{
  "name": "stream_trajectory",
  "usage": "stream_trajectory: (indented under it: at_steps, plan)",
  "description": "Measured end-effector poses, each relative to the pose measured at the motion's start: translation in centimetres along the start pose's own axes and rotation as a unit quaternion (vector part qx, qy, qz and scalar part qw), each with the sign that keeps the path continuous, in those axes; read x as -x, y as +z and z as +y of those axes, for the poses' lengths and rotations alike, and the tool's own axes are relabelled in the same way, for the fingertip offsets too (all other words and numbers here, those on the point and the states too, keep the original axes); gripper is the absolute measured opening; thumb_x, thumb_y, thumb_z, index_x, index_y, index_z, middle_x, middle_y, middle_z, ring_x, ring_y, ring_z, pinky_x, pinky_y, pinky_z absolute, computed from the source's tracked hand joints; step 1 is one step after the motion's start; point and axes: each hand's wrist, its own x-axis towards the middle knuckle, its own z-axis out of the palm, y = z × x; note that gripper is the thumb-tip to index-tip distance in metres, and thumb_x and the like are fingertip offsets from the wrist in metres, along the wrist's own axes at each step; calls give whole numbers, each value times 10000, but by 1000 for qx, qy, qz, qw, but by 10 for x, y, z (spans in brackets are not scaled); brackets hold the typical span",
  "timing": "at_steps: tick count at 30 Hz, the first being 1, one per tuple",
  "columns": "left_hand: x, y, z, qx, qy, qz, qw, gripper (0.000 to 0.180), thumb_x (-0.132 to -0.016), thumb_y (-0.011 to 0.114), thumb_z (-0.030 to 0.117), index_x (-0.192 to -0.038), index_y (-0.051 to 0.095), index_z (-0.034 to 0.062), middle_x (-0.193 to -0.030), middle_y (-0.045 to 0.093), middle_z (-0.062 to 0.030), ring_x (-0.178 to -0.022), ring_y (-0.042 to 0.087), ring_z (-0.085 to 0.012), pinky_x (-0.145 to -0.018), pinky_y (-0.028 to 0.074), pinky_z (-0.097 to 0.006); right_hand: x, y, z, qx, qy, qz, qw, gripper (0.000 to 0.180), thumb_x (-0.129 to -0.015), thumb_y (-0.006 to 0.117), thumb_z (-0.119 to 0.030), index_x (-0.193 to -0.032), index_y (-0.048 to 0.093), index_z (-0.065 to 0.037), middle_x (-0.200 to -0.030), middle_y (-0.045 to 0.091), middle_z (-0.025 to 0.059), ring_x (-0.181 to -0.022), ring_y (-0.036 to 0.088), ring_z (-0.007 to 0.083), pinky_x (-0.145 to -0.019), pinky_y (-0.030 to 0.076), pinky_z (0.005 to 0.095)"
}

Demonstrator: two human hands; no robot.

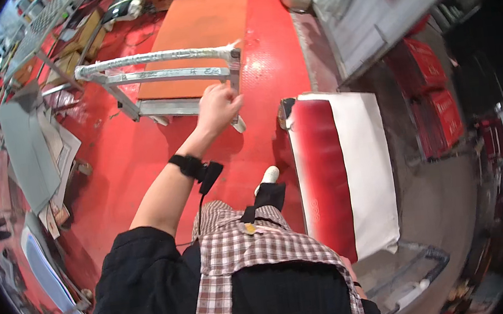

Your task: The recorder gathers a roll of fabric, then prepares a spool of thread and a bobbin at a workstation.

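Observation:
My left hand (218, 106) reaches forward and grips the upright corner post of a metal frame (157, 75) that stands on the red floor. The frame's bars are wrapped in clear plastic film. My left wrist carries a black band with a cable. Behind the frame lies a flat orange board (200, 21). Only a sliver of my right hand (347, 266) shows by my hip at the lower right, and its fingers are hidden. A white shoe (267, 175) shows below my left hand.
A long red-and-white padded cushion (342, 172) lies to the right of my feet. A grey table (384, 17) with packets stands at the upper right, with red crates (435, 95) beside it. Grey sheets and boards (30, 149) are piled at the left.

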Motion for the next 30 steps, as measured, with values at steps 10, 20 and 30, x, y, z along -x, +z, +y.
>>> stream_trajectory:
  at_steps: [10,20,30]
  plan:
    - [-159,54,2,58,-60,28,996,201,-794,649,192,-839,665,-3,-746,638,-148,-727,621,-256,-664,474,-345,-272,-187,-225,102,-231,55,966,244,-830,599,-181,-1005,659,-23,-932,682,178,-911,662,286,-818,512,382]
    - [-242,64,-63,-216,-44,23,975,162,-798,612,226,-880,661,95,-1001,615,-74,-1164,480,-281,-1020,331,-457,-376,-241,-484,-21,-313,-7,949,221,-876,591,-105,-1055,643,13,-930,679,90,-855,620,167,-786,494,292]
    - [-221,78,-138,-155,-223,-75,959,141,-798,586,178,-828,641,51,-855,642,-124,-921,606,-298,-880,441,-453,-383,-222,-481,97,-180,-143,968,264,-822,635,-156,-1048,668,-25,-1002,686,138,-958,644,231,-845,502,331]
